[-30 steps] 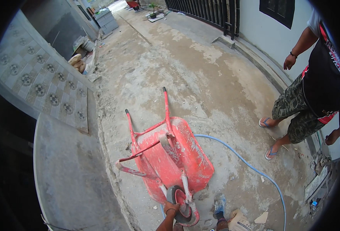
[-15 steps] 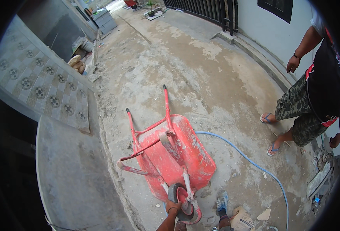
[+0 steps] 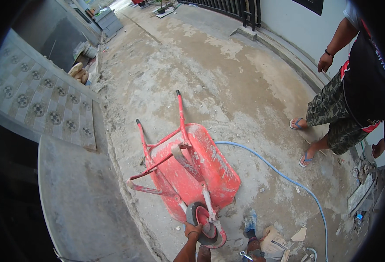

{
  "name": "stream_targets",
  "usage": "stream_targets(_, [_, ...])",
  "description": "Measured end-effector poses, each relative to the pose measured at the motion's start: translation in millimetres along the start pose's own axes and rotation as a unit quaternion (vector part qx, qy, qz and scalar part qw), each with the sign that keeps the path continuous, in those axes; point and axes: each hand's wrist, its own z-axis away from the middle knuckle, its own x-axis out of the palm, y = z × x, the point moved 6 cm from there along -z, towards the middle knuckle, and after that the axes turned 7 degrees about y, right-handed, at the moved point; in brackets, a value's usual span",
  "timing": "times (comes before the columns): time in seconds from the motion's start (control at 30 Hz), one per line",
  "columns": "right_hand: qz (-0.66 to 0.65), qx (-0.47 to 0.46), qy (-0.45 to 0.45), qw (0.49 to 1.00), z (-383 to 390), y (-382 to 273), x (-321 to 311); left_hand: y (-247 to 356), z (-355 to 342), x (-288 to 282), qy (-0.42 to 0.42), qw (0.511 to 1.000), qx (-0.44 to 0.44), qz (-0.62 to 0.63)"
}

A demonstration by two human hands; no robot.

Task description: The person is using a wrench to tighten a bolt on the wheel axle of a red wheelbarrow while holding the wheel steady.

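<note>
A red wheelbarrow (image 3: 173, 165) lies upside down on the concrete, its tray underside and bent metal legs facing up. Its two handles with black grips point away from me. At the near end, my left hand (image 3: 193, 230) is closed round the edge of the wheel (image 3: 196, 211), which has a dark tyre and a red hub. Most of my right hand (image 3: 257, 259) is cut off by the lower edge. A silver wrench (image 3: 243, 253) sticks out from it, in front of my lower leg.
A blue hose (image 3: 284, 174) curves past the wheelbarrow on the right. A person in camouflage shorts (image 3: 327, 105) stands beyond it. A torn paper sack (image 3: 273, 243) lies by my shoe (image 3: 250, 220). Rubble (image 3: 361, 192) lines the right wall; a concrete ledge (image 3: 83, 192) runs along the left.
My view has shifted slightly, so the scene sits a little higher and further left. More of the wrench shows. My left hand stays on the wheel.
</note>
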Motion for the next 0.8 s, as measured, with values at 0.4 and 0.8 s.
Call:
stream_targets(0.4, [-0.338, 0.149, 0.123, 0.921, -107, -35, -148, 2, 23, -4, 0.123, 0.984, -0.050, 0.118])
stream_targets(0.8, [-0.344, 0.069, 0.194, 0.916, -170, -117, -173, 15, 15, -17, 0.121, 0.982, -0.012, 0.146])
